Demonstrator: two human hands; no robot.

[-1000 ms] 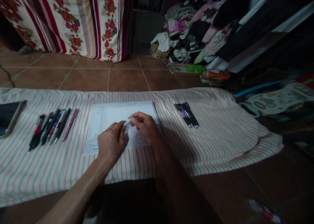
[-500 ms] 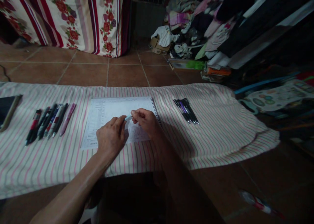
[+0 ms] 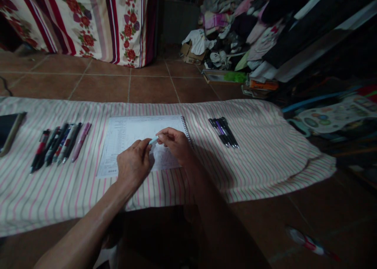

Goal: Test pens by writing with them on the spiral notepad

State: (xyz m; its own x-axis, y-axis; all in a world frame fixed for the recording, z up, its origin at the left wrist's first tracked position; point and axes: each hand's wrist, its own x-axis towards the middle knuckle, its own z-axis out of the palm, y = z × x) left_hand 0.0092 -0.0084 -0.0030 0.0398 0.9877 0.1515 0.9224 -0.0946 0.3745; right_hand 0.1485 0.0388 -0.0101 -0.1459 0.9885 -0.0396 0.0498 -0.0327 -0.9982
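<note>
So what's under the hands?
Beneath the left hand and right hand lies a spiral-bound notebook, on striped cloth. The page parts directly below them are covered, so I can't tell what's there.

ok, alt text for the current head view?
Left hand and right hand pinch a small light-blue object above a spiral-bound notebook on a striped cloth. One pen group lies to the left, another pen cluster to the right.
</note>
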